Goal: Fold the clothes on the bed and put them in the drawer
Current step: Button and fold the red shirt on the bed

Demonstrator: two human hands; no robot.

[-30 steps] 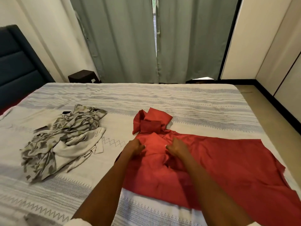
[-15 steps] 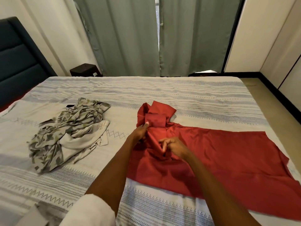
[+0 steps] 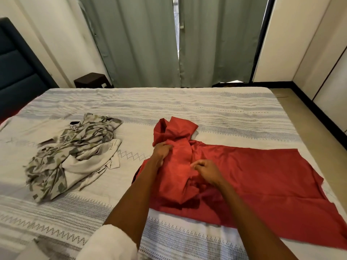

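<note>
- A person's left hand grips a bunched fold of a large red satin-like garment near its crumpled upper end, fingers curled into the cloth, on a bed covered by a white and grey patterned woven bedspread.
- The right hand rests on the same red cloth just beside the left, fingers curled inward; whether it actually pinches the fabric cannot be told.
- The red garment lies at the middle and right of the bed, its right part spread flat, its left part heaped and twisted under the hands; by the look of it, folding has barely begun.
- A crumpled grey-green camouflage-print garment sits in a loose pile well apart to the left, untouched and unfolded.
- No drawer is in view, and nothing appears folded or put away; most of the task seems left to do.
- The red cloth's lower right corner runs toward the right edge of the bed, where it could slide off if pulled.
- Bare bedspread stretches beyond the hands toward grey-green curtains, giving room to lay the cloth out flat.
</note>
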